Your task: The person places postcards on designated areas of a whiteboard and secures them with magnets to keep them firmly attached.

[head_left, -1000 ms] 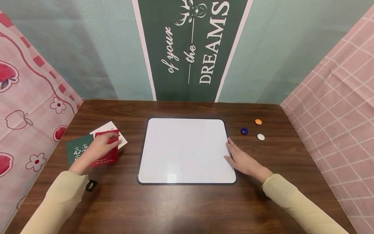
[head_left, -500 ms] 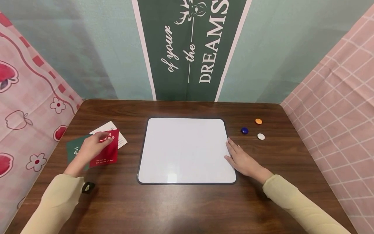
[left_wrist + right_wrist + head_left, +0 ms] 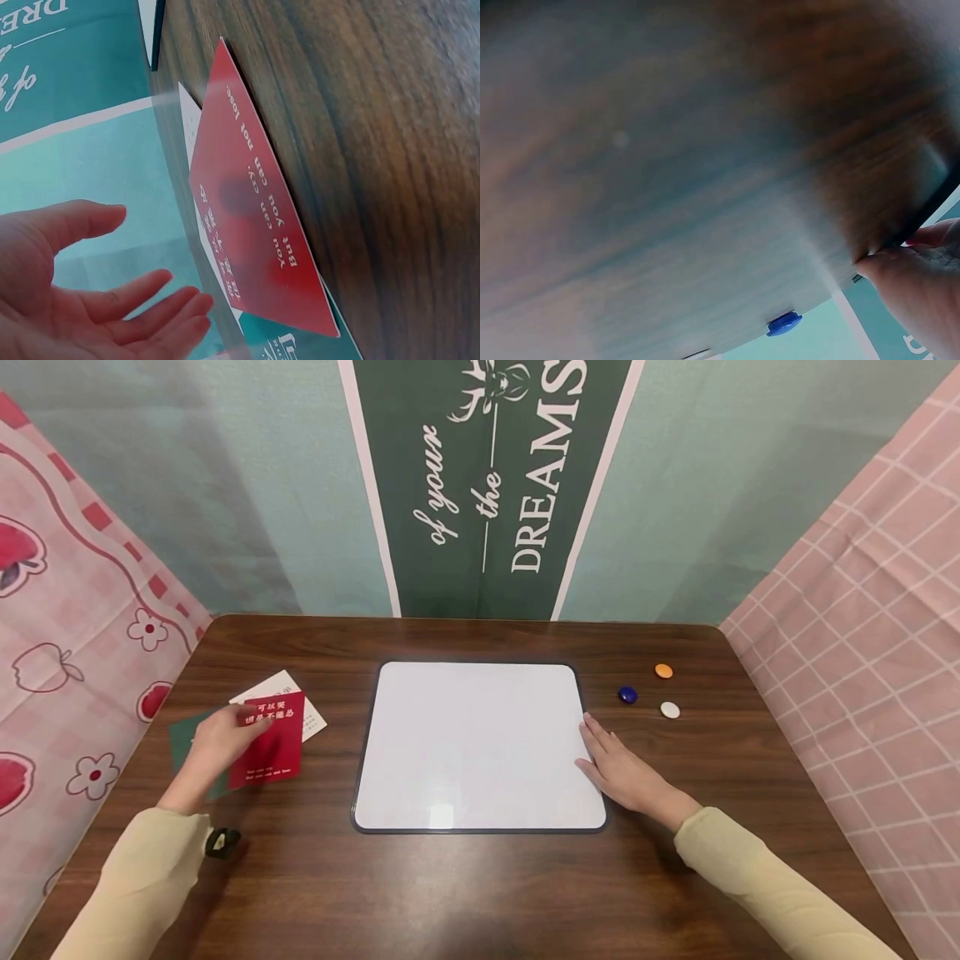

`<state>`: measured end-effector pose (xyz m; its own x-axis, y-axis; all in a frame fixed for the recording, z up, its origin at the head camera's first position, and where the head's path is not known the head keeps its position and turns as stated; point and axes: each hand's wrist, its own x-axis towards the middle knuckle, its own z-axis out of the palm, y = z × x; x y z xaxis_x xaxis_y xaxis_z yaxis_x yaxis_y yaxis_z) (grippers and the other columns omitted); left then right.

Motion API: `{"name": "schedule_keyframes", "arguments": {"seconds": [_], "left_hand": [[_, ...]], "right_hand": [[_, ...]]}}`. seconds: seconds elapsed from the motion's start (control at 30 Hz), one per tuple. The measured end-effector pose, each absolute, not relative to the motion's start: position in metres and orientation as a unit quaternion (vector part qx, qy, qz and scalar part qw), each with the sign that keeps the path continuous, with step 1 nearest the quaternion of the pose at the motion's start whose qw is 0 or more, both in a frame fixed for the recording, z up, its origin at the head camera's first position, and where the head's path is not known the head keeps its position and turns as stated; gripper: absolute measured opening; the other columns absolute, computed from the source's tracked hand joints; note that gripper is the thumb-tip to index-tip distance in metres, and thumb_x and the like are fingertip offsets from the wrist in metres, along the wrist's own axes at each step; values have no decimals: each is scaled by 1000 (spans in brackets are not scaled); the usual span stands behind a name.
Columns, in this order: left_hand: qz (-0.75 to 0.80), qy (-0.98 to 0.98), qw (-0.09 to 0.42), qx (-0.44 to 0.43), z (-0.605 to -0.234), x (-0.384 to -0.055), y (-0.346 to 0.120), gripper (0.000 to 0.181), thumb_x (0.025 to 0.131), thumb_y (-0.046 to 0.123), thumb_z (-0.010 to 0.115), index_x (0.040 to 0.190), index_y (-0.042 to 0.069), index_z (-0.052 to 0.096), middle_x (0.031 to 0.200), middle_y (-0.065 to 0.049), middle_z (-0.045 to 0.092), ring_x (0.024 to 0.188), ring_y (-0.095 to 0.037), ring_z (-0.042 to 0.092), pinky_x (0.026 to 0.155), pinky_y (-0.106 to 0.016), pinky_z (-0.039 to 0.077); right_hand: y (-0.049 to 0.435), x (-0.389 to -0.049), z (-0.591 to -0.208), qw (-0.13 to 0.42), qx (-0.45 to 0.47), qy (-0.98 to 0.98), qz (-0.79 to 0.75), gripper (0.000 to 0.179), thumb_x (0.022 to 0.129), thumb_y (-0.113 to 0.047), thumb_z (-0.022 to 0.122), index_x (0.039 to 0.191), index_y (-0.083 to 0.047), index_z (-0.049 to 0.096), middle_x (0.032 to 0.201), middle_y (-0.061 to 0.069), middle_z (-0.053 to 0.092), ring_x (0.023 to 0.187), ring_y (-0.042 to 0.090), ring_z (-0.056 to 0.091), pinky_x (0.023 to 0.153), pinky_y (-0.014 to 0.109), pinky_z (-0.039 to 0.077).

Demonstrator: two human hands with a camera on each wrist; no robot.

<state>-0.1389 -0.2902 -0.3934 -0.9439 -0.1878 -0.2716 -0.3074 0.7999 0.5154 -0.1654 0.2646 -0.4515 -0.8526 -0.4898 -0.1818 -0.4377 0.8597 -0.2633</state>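
My left hand point(image 3: 219, 742) hovers over overlapping square cards at the table's left, thumb and fingers spread apart in the left wrist view with nothing between them. On top lies a red card point(image 3: 279, 745) with white lettering. A white card point(image 3: 313, 724) pokes out behind it, and a green card point(image 3: 184, 737) lies partly under my hand. My right hand point(image 3: 626, 774) rests with fairly straight fingers on the right edge of a whiteboard point(image 3: 472, 743), which lies flat in the table's middle. In the right wrist view, part of that hand shows at the board's dark rim.
Right of the board lie a blue magnet-like disc point(image 3: 627, 695), an orange disc point(image 3: 663, 671) and a white disc point(image 3: 670, 710). The brown wooden table point(image 3: 480, 893) ends at a hanging cloth point(image 3: 300, 510) behind. Pink patterned cloths flank both sides.
My left hand has shifted left across the cards, uncovering more of the red card and covering more of the green one. The right hand and the whiteboard stay in place.
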Motion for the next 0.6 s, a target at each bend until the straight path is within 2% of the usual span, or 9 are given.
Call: {"name": "schedule_keyframes", "arguments": {"seconds": [0.3, 0.6], "left_hand": [[259, 945, 127, -152, -396, -134, -296, 67, 86, 29, 57, 121, -23, 35, 113, -40, 41, 98, -48, 43, 83, -56, 42], [236, 936, 188, -178, -398, -130, -294, 72, 83, 36, 61, 115, -24, 35, 102, -36, 47, 90, -42, 47, 71, -47, 47]], "right_hand": [[267, -165, -454, 122, -244, 956, -107, 68, 96, -43, 37, 144, 1, 16, 152, 16, 5, 138, 31, 11, 108, 49, 17], [270, -164, -455, 119, -248, 955, -113, 69, 96, -44, 38, 144, 0, 16, 152, 16, 5, 138, 31, 12, 107, 49, 17]]}}
